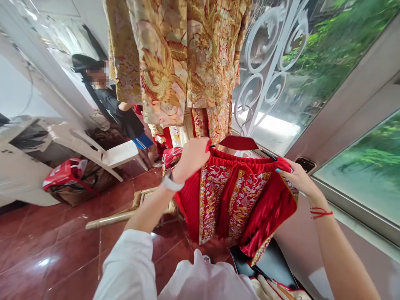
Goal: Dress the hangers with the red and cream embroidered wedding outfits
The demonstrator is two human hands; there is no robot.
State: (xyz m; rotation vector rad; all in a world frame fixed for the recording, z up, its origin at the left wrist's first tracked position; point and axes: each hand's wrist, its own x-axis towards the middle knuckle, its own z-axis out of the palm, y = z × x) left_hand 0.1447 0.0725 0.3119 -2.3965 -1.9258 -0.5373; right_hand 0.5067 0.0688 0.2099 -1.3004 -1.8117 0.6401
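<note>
A red embroidered skirt [237, 196] with a gathered waistband and gold-and-white floral panels hangs spread out in front of me. Inside its waist is a dark hanger with a red centre [239, 143], its metal hook pointing up. My left hand [193, 156], with a pale band on the wrist, is closed at the left end of the waistband. At the right end, my right hand [292, 173] grips the waistband between thumb and fingers; a red string circles that wrist. Gold brocade garments [184, 58] hang just beyond the skirt.
Another person [115, 104] in dark clothing is at the back left near a white chair [121, 154]. A red bag [64, 173] lies on the left. A bamboo piece [112, 218] rests low behind my left arm. A window with white scrollwork [262, 62] and a phone-like object [305, 164] are right.
</note>
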